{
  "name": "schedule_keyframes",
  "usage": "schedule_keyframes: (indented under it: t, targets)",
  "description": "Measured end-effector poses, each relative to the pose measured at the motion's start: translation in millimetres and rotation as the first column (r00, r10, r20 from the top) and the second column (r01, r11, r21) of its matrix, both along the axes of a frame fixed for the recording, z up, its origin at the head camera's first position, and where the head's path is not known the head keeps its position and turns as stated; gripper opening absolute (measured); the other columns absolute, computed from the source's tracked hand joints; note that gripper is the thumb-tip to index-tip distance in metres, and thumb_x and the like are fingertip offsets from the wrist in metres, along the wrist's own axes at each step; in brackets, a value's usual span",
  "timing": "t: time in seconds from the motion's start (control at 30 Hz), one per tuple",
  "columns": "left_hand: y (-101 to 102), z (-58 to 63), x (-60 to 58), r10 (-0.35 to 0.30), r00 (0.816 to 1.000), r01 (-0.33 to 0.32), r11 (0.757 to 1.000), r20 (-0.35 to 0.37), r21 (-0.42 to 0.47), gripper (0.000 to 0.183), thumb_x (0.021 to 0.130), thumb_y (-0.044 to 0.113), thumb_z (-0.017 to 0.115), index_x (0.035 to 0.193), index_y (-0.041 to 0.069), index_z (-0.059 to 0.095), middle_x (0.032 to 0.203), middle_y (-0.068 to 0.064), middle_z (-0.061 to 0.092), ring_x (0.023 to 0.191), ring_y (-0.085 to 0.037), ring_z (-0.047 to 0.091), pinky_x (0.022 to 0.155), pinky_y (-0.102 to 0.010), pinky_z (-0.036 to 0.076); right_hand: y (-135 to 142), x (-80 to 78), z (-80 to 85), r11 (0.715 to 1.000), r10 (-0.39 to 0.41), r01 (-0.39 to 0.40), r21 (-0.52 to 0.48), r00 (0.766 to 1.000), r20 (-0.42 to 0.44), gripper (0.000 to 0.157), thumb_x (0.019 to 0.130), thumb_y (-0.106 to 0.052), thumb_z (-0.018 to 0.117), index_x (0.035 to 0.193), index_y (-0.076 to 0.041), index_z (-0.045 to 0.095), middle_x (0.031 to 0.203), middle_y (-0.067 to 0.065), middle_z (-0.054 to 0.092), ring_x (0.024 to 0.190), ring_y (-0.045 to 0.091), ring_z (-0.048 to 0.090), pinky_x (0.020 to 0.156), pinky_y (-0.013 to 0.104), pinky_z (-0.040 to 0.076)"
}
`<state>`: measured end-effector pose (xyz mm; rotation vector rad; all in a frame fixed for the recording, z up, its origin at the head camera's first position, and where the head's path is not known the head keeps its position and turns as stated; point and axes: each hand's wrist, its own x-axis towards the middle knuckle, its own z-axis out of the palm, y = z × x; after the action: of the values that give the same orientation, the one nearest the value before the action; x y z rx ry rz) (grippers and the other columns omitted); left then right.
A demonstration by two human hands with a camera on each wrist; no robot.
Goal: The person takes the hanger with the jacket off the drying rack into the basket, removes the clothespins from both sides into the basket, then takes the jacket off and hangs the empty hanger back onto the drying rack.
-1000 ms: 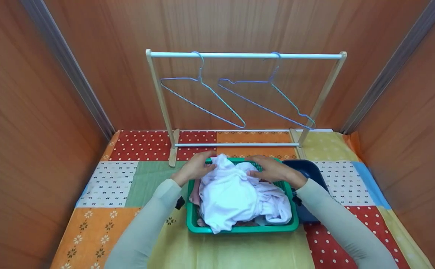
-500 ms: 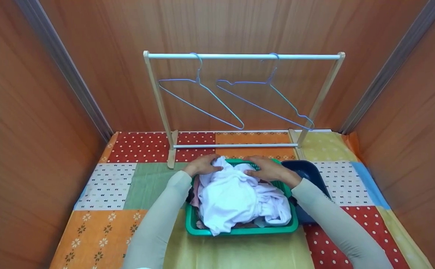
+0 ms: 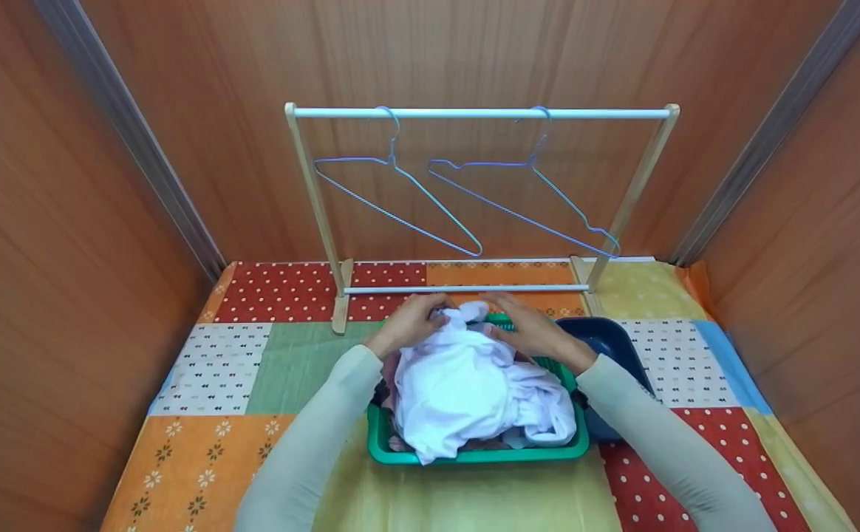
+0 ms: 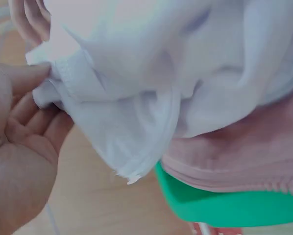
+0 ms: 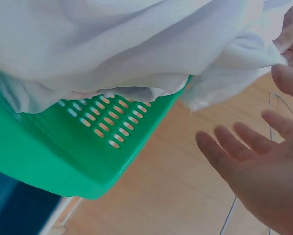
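Note:
A crumpled white garment point(image 3: 452, 391) lies heaped in a green basket point(image 3: 474, 457). At its far left end my left hand point(image 3: 411, 323) pinches a fold of it; in the left wrist view the thumb point(image 4: 31, 77) presses the hemmed edge against the fingers. My right hand point(image 3: 537, 334) is at the far right of the garment, fingers spread and fairly straight. Its thumb point(image 5: 286, 81) reaches the tip of the cloth in the right wrist view, while the other fingers stand apart from it. Pink cloth point(image 4: 234, 156) shows under the white garment.
Behind the basket stands a rack with a white rail point(image 3: 474, 113). Two wire hangers, a left one point(image 3: 437, 201) and a right one point(image 3: 519, 214), hang from it. A dark blue bin point(image 3: 607, 336) is right of the basket. Wooden panels point(image 3: 68, 295) enclose the patchwork cloth.
The far end of the white garment has been raised between the hands. Both hands have moved slightly up and away, and the right fingers have come off the cloth.

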<state>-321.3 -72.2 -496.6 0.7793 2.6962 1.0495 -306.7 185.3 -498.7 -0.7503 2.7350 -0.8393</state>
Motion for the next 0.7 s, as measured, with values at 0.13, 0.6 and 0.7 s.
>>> schedule_keyframes:
  t: [0.13,0.6,0.7]
  targets:
    - [5,6.2,14.4,-0.113,0.993,0.114,0.993,-0.045,0.009,0.026,0.092,0.018,0.057,0.118,0.023,0.060,0.118,0.005,0.064,0.114,-0.015,0.059,0.099,-0.037,0.047,-1,2.1,-0.8,0.997,0.071,-0.071,-0.005,0.997,-0.038,0.056,0.095,-0.040,0.049,0.145,-0.038,0.025,0.152,-0.007,0.030,0.136,0.024,0.038,0.107,0.052,0.036]
    - [-10,0.1,101.8,-0.225,0.974,0.181,0.843,-0.027,-0.506,0.099,0.070,0.070,0.061,0.148,0.042,0.005,0.159,0.011,0.002,0.147,-0.027,0.004,0.114,-0.061,0.008,7,59.7,-7.0,0.926,0.260,-0.298,0.230,0.948,0.183,0.095,0.071,-0.071,0.059,0.145,-0.047,0.004,0.156,-0.018,0.011,0.145,0.022,0.018,0.108,0.057,0.031]
    - [-7,-6.8,111.6,-0.245,0.969,0.198,0.811,-0.013,-0.551,0.105,0.070,0.063,0.068,0.147,0.043,-0.001,0.159,0.011,-0.006,0.147,-0.027,0.001,0.114,-0.060,0.008,9,68.1,-11.7,0.916,0.277,-0.311,0.254,0.947,0.161,0.101,0.071,-0.069,0.061,0.146,-0.045,-0.002,0.157,-0.018,0.003,0.147,0.023,0.011,0.110,0.057,0.027]
